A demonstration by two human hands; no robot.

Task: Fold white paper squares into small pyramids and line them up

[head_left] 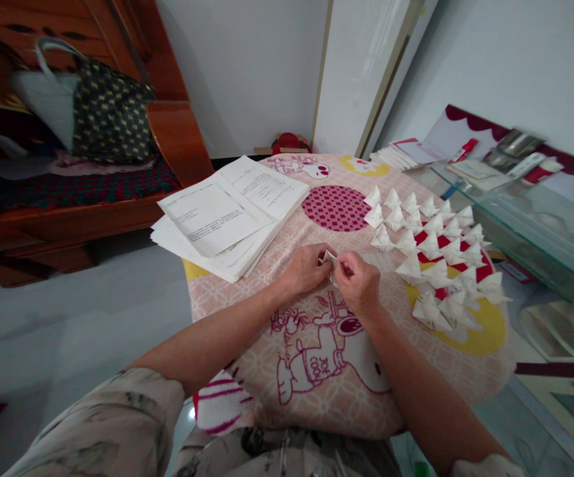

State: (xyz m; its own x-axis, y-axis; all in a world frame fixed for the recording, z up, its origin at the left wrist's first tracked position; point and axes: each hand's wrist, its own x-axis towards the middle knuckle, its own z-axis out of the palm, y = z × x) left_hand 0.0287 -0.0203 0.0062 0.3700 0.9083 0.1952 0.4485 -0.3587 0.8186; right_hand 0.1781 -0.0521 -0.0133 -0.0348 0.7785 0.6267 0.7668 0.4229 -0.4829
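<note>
Between my two hands, above the middle of the cloth-covered table, is a small folded piece of printed paper (330,257). My left hand (307,268) pinches it from the left, fingers curled. My right hand (358,278) grips its right side with thumb and forefinger; part of the paper is hidden by the fingers. To the right stand rows of folded paper pieces (435,273), white and pointed, several in all. A stack of printed sheets (217,235) lies to the left of my hands, its top sheets askew.
A pink patterned cloth (247,344) covers the table. Right of it is a glass shelf (525,232) with metal bowls (518,142) and a red marker-like item (464,150). On the left, a wooden bench (177,139) holds a patterned bag (111,109).
</note>
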